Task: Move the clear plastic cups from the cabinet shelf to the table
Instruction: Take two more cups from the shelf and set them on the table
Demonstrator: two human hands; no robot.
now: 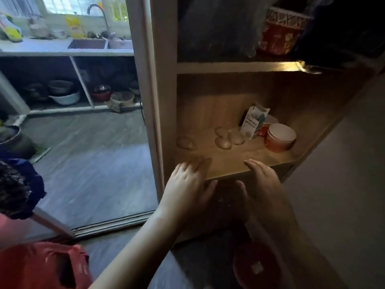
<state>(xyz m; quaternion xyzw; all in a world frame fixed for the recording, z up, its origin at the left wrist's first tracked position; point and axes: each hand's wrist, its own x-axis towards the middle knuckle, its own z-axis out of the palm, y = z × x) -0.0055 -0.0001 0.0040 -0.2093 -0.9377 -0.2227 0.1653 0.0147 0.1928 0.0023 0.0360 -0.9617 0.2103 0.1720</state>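
Several clear plastic cups stand on the wooden cabinet shelf (229, 163): a cluster (228, 137) near the middle and one cup (186, 142) apart at the left. Their outlines are faint against the wood. My left hand (187, 184) reaches over the shelf's front edge at the left, fingers spread and holding nothing. My right hand (262, 180) is at the front edge to the right, fingers apart and also holding nothing. Both hands are short of the cups.
An orange tub with a white lid (280, 137) and a white carton (253, 122) stand at the shelf's right. A red patterned container (281, 32) sits on the shelf above. A red bowl (256, 265) lies below. Left is a doorway to a kitchen with a sink (87, 43).
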